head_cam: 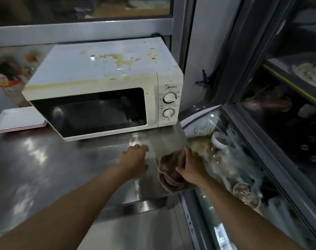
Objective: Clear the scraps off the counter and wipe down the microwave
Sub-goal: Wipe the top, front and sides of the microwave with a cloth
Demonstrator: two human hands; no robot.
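cloth (169,170): brown, bunched at the counter's right edge, in front of the microwave's right end.
right hand (192,166): fingers curled over the cloth, gripping it.
left hand (134,159): resting on the steel counter (45,168), just left of the cloth; fingers loosely bent, holding nothing.
handling: likely soft, light and limp; take it by a gathered handful so nothing trails.
cloth axis: long side runs near to far.
microwave (106,87): stiff box, door facing the person, long axis left to right, top stained.

A food shop's kitchen corner: a stained microwave (106,91) on a steel table (45,168), stacked trays (18,121), and a glass-fronted display fridge (261,141) holding plated food.
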